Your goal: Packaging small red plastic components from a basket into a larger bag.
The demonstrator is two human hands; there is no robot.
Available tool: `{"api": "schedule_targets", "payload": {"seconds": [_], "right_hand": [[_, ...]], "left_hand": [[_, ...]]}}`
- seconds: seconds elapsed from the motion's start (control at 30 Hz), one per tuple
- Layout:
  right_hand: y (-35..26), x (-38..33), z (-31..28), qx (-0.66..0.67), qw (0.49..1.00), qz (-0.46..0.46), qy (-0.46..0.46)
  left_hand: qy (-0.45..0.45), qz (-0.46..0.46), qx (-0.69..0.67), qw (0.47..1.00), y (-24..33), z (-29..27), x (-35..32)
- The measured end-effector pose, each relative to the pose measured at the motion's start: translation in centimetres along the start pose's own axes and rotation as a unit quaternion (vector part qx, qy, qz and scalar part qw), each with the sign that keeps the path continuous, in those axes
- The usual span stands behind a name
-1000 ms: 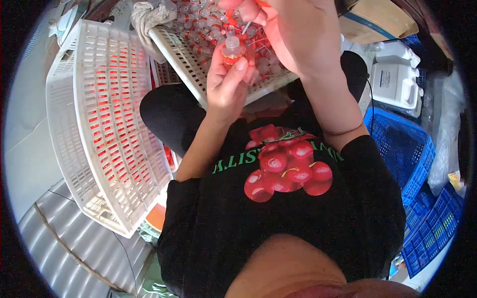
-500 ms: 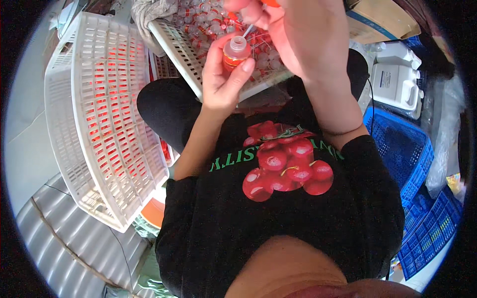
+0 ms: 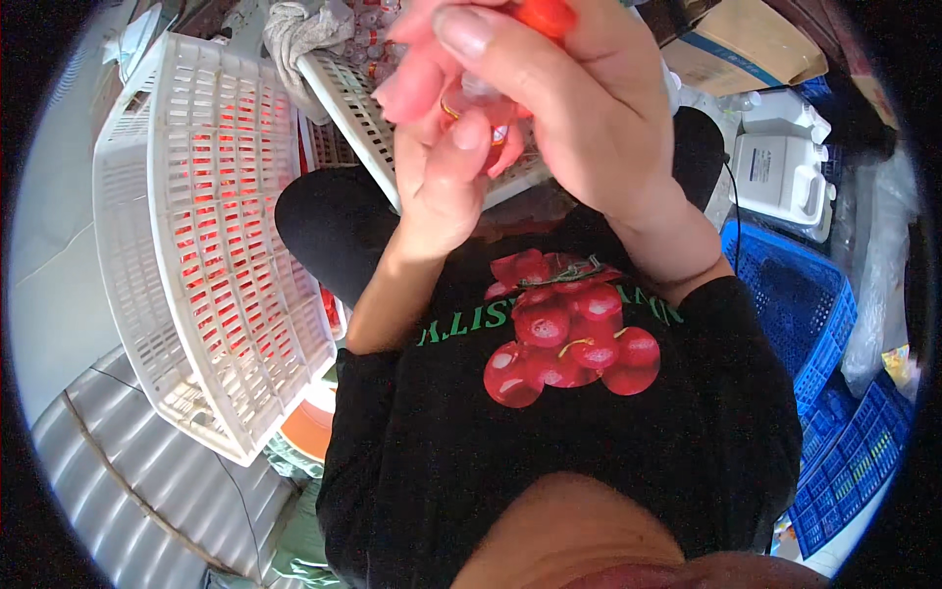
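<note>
My left hand is closed round a small clear bottle with a red-and-gold label, held above the near end of a white crate. My right hand bends over the bottle's top, its thumb and fingers close to the neck and hiding most of the mouth. A bright red-orange piece shows in my right hand, near the top edge; its full shape is hidden. Several small bottles with clear tops and red labels lie in the crate, now mostly behind my hands.
A tall white slatted basket stands at my left, red things showing through it. A grey cloth hangs over the crate's corner. On the right are a cardboard box, white jugs and blue crates.
My right hand has come down and left over the bottle, covering its mouth. The thin white stick seen at the mouth before is now hidden. The bottle stays in my left hand.
</note>
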State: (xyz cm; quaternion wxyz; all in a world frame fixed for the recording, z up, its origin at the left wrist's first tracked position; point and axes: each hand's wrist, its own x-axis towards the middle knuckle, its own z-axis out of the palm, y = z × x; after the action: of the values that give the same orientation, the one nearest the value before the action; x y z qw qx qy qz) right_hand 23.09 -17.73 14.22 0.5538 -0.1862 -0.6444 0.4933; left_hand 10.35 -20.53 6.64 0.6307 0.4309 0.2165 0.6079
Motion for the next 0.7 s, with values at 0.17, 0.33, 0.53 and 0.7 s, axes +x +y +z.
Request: {"api": "schedule_targets", "payload": {"seconds": [0.17,0.33,0.53,0.7], "right_hand": [[-1.0,-0.1,-1.3,0.125,0.978,0.165,-0.02],[0.3,-0.3,-0.8,-0.02,0.999,0.047,-0.005],[2.2,-0.2,-1.0,-0.061,0.997,0.039,-0.035],[4.3,0.0,-0.9,0.129,0.98,0.129,-0.083]], "left_hand": [[-0.061,-0.006,0.051,0.997,0.9,0.3,0.7],[0.019,-0.007,0.093,0.995,0.4,1.8,0.8],[-0.031,0.074,0.397,0.914,0.0,0.8,1.5],[0.025,0.055,0.36,0.931,-0.4,0.8,1.4]]}}
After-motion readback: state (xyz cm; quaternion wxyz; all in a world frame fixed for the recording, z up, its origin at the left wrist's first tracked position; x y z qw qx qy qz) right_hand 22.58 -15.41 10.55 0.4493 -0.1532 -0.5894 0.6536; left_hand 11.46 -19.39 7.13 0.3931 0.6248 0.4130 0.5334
